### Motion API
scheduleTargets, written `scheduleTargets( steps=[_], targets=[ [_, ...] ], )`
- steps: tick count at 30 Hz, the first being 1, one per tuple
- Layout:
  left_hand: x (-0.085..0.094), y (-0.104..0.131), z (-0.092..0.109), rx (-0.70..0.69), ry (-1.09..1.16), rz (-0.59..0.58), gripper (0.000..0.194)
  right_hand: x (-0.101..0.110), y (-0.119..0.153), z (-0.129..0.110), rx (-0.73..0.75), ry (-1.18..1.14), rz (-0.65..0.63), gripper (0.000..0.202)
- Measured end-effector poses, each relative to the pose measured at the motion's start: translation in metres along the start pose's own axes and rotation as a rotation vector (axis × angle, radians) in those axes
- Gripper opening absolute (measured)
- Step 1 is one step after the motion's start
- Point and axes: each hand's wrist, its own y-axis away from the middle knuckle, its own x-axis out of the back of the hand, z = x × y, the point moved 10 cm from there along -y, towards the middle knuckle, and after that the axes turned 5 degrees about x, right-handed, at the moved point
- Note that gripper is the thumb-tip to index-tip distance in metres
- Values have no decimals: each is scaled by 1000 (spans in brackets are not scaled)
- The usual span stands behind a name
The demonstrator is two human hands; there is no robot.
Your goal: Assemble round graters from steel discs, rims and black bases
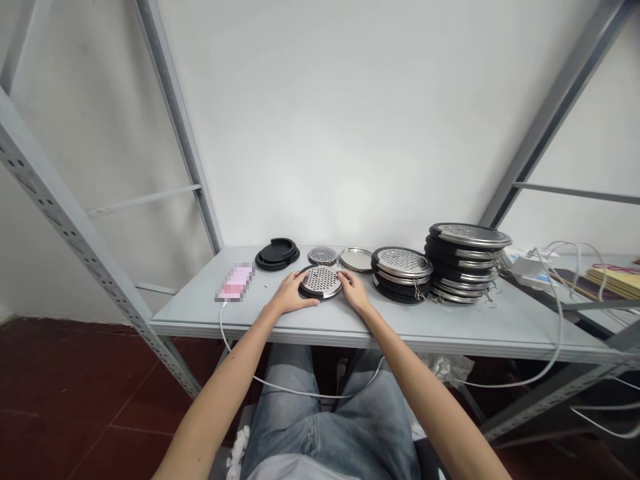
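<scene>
On the grey tabletop before me lies a round perforated metal disc [321, 282] in a black rim. My left hand [290, 294] curves round its left edge, with the thumb along the front. The fingers of my right hand [354, 291] press on its right edge. Just behind it are a loose perforated plate [323, 255] and a shallow round metal ring or lid [356, 259]. Several black round bases [277, 253] are piled to the left. To the right stands a short stack of black-and-silver discs [402, 273] with small chains or clips.
A taller stack of similar discs [465, 260] stands farther right. A pixelated phone [235, 283] lies at left; its white cable [300, 393] runs across my lap. Metal shelf posts [85, 227] flank the table [500, 327]. Yellow items [615, 281] and wires are at far right.
</scene>
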Motion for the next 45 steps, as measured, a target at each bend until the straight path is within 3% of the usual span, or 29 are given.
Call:
scheduleTargets(
  steps=[10, 25, 45],
  targets=[
    [2, 1, 1, 20, -29, 35, 90, -4, -1, 8, -19, -5, 8, 40],
    [22, 0, 6, -69, 123, 213, 49, -12, 2, -6, 105, -120, -77, 56],
    [25, 3, 15, -62, 135, 181, 51, -14, 1, -2, 82, -130, -77, 58]
  ],
)
